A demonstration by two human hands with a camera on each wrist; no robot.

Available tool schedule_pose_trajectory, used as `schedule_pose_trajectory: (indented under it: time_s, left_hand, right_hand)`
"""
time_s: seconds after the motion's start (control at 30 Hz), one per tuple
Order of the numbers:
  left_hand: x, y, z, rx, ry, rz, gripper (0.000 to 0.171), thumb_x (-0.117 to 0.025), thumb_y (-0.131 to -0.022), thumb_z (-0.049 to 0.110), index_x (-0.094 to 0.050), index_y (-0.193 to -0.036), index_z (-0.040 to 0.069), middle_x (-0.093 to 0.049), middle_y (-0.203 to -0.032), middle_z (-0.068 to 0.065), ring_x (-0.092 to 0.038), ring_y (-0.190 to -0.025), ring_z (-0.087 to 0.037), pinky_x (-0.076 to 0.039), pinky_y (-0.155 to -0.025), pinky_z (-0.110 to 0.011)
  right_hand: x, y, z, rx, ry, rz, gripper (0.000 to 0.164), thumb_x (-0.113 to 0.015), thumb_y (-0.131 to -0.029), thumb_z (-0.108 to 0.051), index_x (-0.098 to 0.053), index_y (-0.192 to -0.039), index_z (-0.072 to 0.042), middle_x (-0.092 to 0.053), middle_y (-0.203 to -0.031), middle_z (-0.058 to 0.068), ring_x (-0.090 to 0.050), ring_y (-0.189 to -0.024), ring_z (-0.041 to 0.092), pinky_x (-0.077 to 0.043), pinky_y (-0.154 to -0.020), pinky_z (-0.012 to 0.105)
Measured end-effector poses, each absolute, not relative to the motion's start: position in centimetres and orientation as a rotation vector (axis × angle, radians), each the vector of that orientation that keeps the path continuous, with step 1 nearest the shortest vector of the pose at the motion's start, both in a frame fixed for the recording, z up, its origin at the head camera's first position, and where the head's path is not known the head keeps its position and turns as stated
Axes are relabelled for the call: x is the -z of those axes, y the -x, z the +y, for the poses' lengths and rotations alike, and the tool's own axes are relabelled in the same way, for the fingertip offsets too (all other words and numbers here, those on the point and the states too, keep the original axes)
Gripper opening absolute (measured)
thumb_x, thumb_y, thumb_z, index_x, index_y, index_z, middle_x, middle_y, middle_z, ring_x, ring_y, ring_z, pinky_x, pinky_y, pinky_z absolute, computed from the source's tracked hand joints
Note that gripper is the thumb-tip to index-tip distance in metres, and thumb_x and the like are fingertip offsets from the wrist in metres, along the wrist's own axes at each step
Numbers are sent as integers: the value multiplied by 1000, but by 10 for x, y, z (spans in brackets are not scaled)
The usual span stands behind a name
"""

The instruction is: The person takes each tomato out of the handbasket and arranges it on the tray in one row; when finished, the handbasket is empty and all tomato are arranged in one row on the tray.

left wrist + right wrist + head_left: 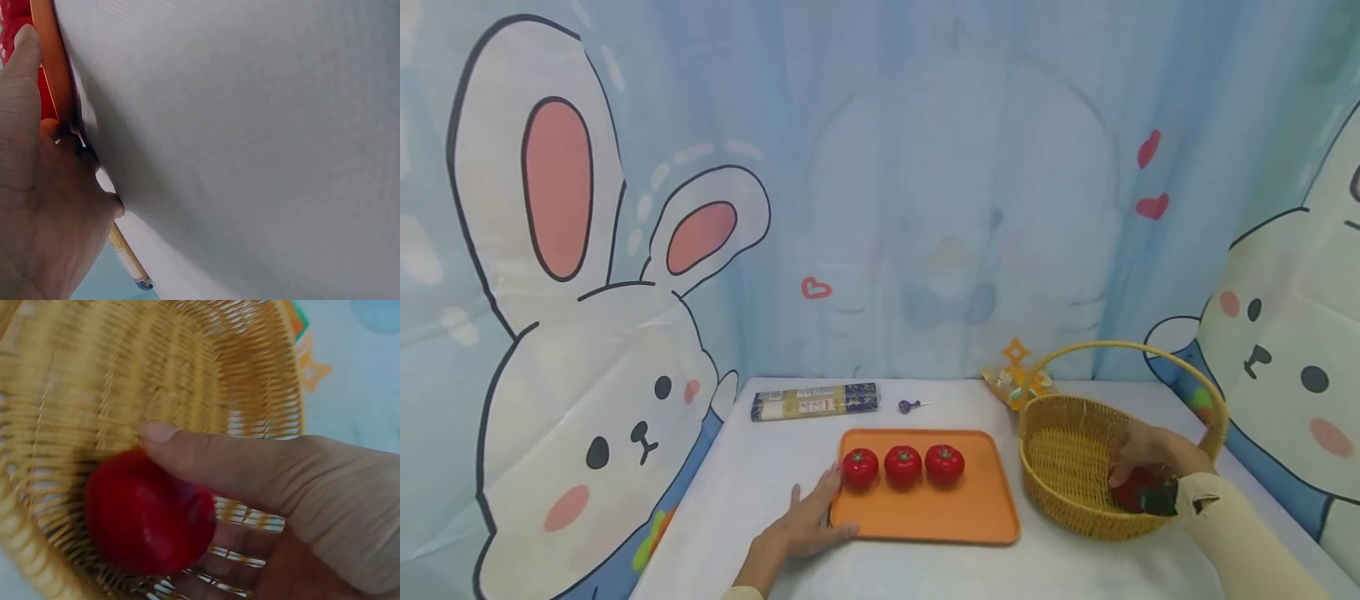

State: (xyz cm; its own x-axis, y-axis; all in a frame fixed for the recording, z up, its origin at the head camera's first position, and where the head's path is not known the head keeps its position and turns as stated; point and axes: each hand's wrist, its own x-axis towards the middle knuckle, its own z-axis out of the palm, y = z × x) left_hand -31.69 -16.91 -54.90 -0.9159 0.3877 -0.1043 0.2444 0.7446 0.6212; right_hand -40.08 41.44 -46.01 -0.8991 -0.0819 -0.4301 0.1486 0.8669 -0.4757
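Note:
In the head view my right hand (1146, 454) reaches into the yellow wicker basket (1060, 508). It grips a shiny red tomato (147, 515) low against the basket's woven wall, thumb across the top and the other fingers partly hidden behind. My left hand (808, 517) touches the near left corner of an orange tray (925, 521). Its fingers are spread, with the thumb (25, 56) lying over the rim in the left wrist view. Three red tomatoes stand in a row on the tray: left (860, 468), middle (902, 466) and right (944, 464).
Behind the tray lie a long, flat blue-and-gold package (815, 402) and a small purple lollipop (908, 406). An orange-yellow snack bag (1007, 385) sits behind the basket, whose tall handle (1101, 343) arches over it. A rabbit-print curtain (880, 208) hangs behind the white table (737, 467).

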Motion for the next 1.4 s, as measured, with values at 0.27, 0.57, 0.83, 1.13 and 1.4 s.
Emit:
schedule_pose_trajectory:
  time_s: [0.27, 0.57, 0.83, 1.13, 1.4]
  left_hand:
    - [550, 319, -171, -924, -522, 2729, 103, -72, -98, 58, -21, -173, 9, -18, -180, -14, -15, -166, -40, 7, -124, -78]
    - [552, 318, -168, -914, -507, 2721, 102, -71, -99, 58, -20, -173, 9, -16, -180, -15, -14, -166, -40, 7, -124, -78]
    - [550, 318, -168, -903, -504, 2727, 103, -71, -99, 59, -19, -174, 10, -17, -180, -13, -15, -166, -39, 7, -126, -76]
    - [549, 318, -171, -899, -520, 2746, 103, -72, -99, 57, -20, -173, 9, -18, -180, -14, -16, -166, -40, 6, -125, -77]
    - [551, 317, -170, -901, -536, 2748, 103, -72, -99, 58, -21, -173, 8, -18, -180, -15, -16, -166, -40, 5, -125, -78]
  right_hand:
    - [468, 395, 419, 721, -167, 2578, 53, -92, -87, -26, -61, -110, 11, -65, -101, 22, -65, -95, 35, -63, -86, 48]
    - [470, 397, 414, 960, -96, 2504, 66, -85, -90, -27, -50, -124, 19, -64, -109, 25, -65, -102, 38, -64, -87, 47]
    - [465, 405, 392, 916, 30, 2607, 67, -80, -95, -40, -60, -119, 19, -69, -105, 20, -68, -97, 28, -65, -84, 43]
    - [438, 388, 360, 1040, 194, 2640, 71, -82, -96, -35, -52, -132, 19, -68, -117, 24, -69, -103, 29, -65, -88, 46]
    - [419, 361, 341, 1142, 302, 2652, 65, -89, -90, -23, -58, -138, 8, -64, -131, 24, -64, -112, 33, -64, -88, 43]
